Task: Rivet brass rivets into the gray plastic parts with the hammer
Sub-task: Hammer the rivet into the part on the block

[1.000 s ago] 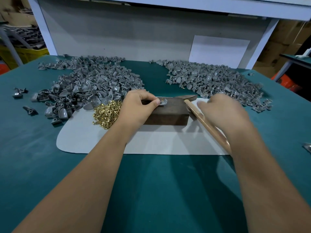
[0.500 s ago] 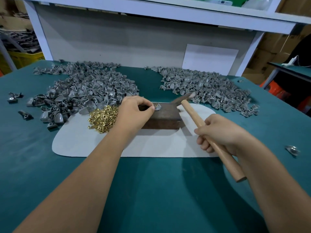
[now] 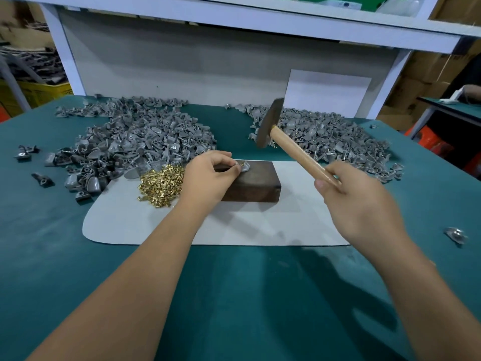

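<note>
My right hand (image 3: 356,201) grips the hammer (image 3: 291,144) by its wooden handle, fingers wrapped round it. The metal head, which half a second ago lay low beside the block, is now raised above the far right pile of gray parts (image 3: 325,136), its outline blurred. My left hand (image 3: 208,178) has stayed on the dark wooden block (image 3: 255,183), thumb and fingers pinching a gray plastic part (image 3: 243,168) against the block's top at its far left end, a brass rivet showing on it. The heap of loose brass rivets (image 3: 161,185) sits on the pale mat (image 3: 260,225) just left of that hand. A larger pile of gray parts (image 3: 130,144) spreads across the green table (image 3: 234,295) at far left. I can read no writing or labels.
</note>
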